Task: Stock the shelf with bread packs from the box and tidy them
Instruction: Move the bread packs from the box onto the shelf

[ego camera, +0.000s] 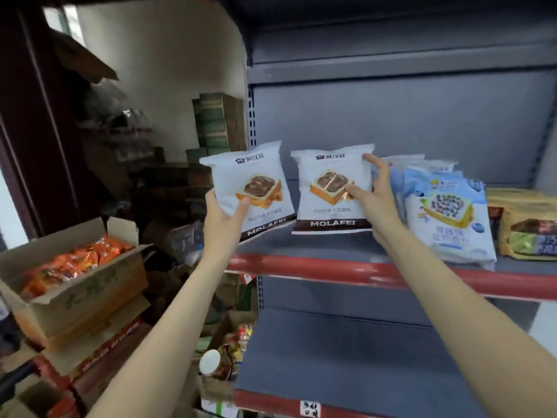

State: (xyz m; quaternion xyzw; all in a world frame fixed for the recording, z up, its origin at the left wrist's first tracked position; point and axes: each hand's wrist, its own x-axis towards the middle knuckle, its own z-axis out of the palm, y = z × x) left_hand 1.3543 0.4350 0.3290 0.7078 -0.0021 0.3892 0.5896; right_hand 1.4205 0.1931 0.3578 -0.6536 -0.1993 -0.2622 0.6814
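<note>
white plastic wrappers, brown-banded at the foot, fill both hands. the left hand (224, 214) grips one chocolate bread pack (247, 188) by its lower left corner, thumb across the front, holding it tilted at the open left end of the shelf (391, 274); whether its bottom edge touches the board i cannot tell. the right hand (372, 196) pinches a second matching pack (333, 191) along its right edge, thumb on the front and fingers reaching behind the top corner, standing it upright on the shelf just beside the blue packs (449, 218).

judging by this, stocking is partway: a leaning row of blue blueberry-print packs already stands to the right, with yellow packs (526, 224) beyond them, and only these two chocolate ones begin a new row. the shelf space behind and to the left of them shows nothing yet, so more packs and some straightening seem to remain.

an open cardboard box (75, 285) sits lower left on stacked cartons, well apart from the shelf, holding orange wrapped packets (78, 262); whether it is the bread box i cannot tell. the lower shelf (346, 357) shows bare board.
</note>
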